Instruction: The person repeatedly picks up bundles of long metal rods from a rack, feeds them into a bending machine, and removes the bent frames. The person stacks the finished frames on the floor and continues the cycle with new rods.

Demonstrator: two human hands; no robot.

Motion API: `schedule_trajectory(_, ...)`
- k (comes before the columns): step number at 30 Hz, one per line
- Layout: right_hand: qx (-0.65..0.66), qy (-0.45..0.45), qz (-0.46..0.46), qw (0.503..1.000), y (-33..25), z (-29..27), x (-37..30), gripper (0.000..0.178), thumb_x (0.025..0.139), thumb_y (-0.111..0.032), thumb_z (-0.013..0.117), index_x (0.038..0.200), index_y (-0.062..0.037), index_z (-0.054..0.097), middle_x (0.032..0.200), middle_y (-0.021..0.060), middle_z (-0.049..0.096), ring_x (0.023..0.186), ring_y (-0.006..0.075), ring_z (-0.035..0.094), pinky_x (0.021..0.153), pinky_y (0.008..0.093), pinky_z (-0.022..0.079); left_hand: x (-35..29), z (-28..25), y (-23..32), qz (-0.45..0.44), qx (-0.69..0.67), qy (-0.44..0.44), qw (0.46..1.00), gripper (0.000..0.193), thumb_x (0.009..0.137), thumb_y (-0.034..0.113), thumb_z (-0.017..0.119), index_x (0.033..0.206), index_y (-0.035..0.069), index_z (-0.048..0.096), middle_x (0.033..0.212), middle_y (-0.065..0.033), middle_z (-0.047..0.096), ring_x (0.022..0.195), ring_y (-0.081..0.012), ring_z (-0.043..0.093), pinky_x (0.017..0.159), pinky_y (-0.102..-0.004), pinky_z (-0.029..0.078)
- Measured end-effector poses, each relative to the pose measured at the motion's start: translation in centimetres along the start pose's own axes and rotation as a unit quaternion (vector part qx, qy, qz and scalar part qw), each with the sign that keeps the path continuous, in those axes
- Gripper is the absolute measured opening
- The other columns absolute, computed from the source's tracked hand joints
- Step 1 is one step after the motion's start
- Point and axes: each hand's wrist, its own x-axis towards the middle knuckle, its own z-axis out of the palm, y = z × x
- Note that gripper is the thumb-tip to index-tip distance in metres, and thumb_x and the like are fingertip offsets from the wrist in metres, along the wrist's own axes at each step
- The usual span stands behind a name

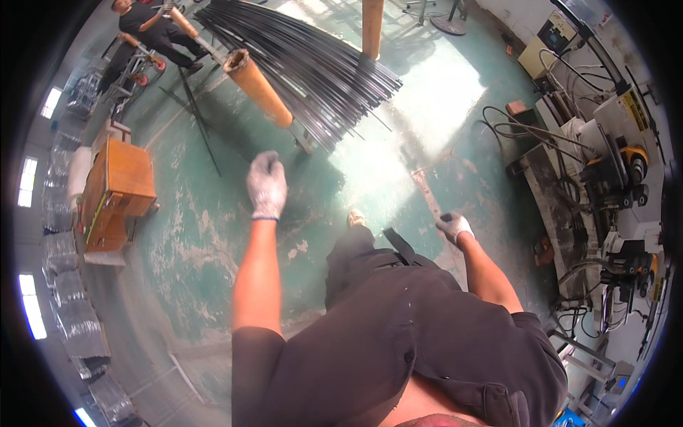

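Note:
My left hand point(268, 189), in a pale knitted work glove with a dark cuff, is raised in front of me at the left. Its fingers are curled in, and no object shows in it. Nearest to it are an orange-brown padded roller point(257, 89) and a bundle of long black strips point(306, 67) lying across a rack. At my right side hangs my right hand point(455, 227), in a similar glove with darkened fingers. Those fingers are bent closed with nothing visible in them, above the floor and away from the strips.
Machinery with cables and hoses point(594, 167) lines the right side. A wooden cabinet point(128, 186) stands left, by plastic-wrapped stacks point(71, 292). Another person point(160, 32) is at the far left beside a wheeled cart point(137, 65). The worn green floor point(192, 249) has bright sunlight patches.

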Motion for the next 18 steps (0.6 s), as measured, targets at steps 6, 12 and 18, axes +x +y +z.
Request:
schedule_trajectory(6,0.046,-0.007,0.135,0.99,-0.6,-0.1,2.3,0.053,0.085,-0.031,0.083,0.127,-0.0002,0.073,0.122,0.0196,0.077,0.114,0.0309,0.074,0.099,0.0393,0.057,23.0,-0.2,6.3,0.115,0.162,0.05,0.979,0.032,0.096,0.021,0.06,0.118,0.001,0.074,0.12,-0.0237,0.073,0.114,-0.0397,0.07,0.101,-0.0471,0.055)
schedule_trajectory(12,0.01,-0.01,0.099,0.995,-8.1,-1.1,10.6,0.052,0.086,-0.035,0.08,0.125,-0.0011,0.074,0.12,0.0194,0.078,0.112,0.0306,0.074,0.099,0.0386,0.056,38.0,2.4,3.2,0.033,0.352,0.026,0.935,0.051,0.095,0.046,0.068,0.127,0.007,0.071,0.129,-0.0233,0.071,0.125,-0.0423,0.065,0.108,-0.0515,0.051)
schedule_trajectory(18,-0.015,-0.005,-0.029,0.999,-22.3,-2.9,24.1,0.055,0.088,-0.032,0.073,0.134,-0.002,0.068,0.123,0.0214,0.076,0.117,0.0359,0.072,0.102,0.0406,0.056,41.4,7.2,6.3,-0.02,0.452,-0.036,0.891,0.052,0.092,0.05,0.069,0.125,0.009,0.072,0.129,-0.0219,0.071,0.121,-0.0437,0.066,0.106,-0.0522,0.053)
